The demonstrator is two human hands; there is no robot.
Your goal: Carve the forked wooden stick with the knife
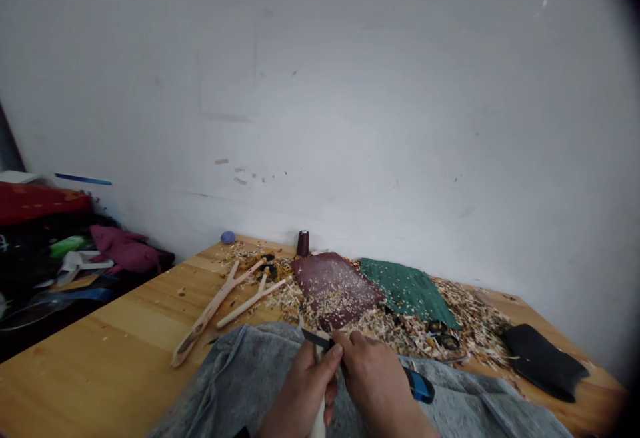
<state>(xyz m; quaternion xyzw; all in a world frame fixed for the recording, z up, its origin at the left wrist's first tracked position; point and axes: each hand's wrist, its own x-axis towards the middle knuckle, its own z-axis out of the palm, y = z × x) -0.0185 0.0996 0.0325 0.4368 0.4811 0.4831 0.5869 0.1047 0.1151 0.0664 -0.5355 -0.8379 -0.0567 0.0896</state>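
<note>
My left hand point(306, 385) is wrapped round a pale wooden stick point(319, 418) that stands nearly upright over a grey cloth point(235, 378). My right hand point(373, 378) grips a knife with a blue and black handle point(419, 386). Its dark blade point(316, 339) points left across the top of the stick, and my left thumb rests by it. Both hands are close together at the bottom middle of the view.
The wooden table point(100, 345) carries two forked carved sticks point(215, 308), a maroon sheet point(333, 288), a green sheet point(407, 290), a dark thread spool point(303, 243), scissors point(443, 335), a black pouch point(543, 360) and many wood shavings point(475, 325). A cluttered pile point(60, 251) lies at left.
</note>
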